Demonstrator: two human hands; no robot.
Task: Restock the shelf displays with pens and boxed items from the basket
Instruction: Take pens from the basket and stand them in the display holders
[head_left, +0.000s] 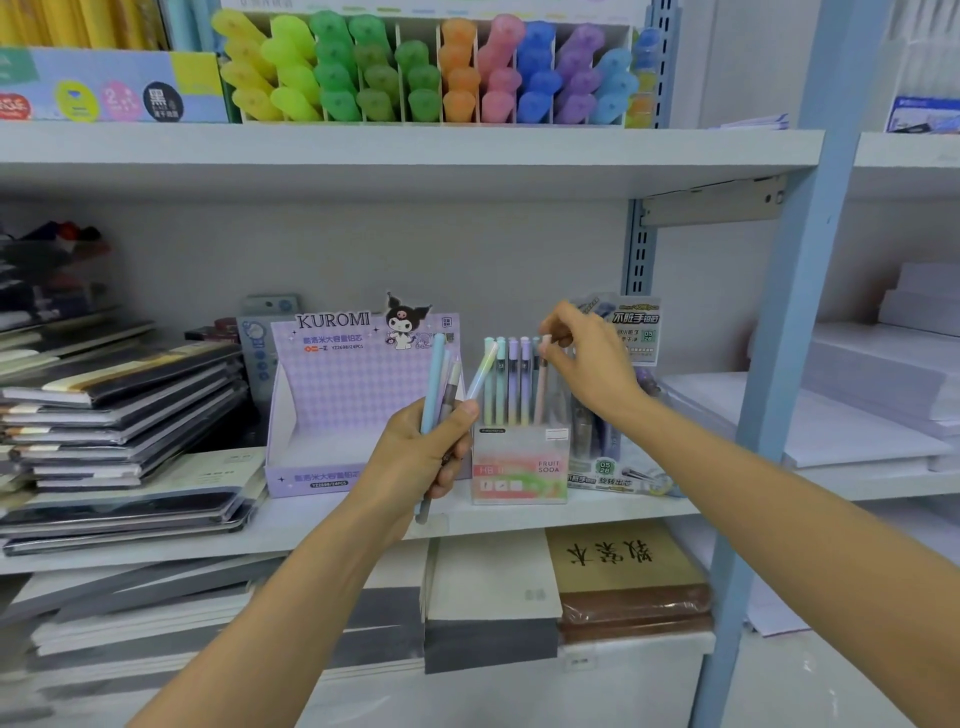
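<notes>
My left hand (426, 457) is closed around a bundle of pastel pens (439, 384), held upright in front of the middle shelf. My right hand (587, 358) pinches the top of a pink pen (542, 384) that stands in the clear Fruit Soda pen holder (519, 467). Several other pastel pens stand in that holder to the left of the pink one. The purple Kuromi display box (332, 405) sits empty just left of the holder. The basket is not in view.
Stacks of notebooks (119, 415) fill the left of the middle shelf (623, 506). A lead-refill display (623, 332) stands behind my right hand. Colourful highlighters (426, 73) line the upper shelf. A blue shelf post (769, 395) rises at right, white paper stacks beyond it.
</notes>
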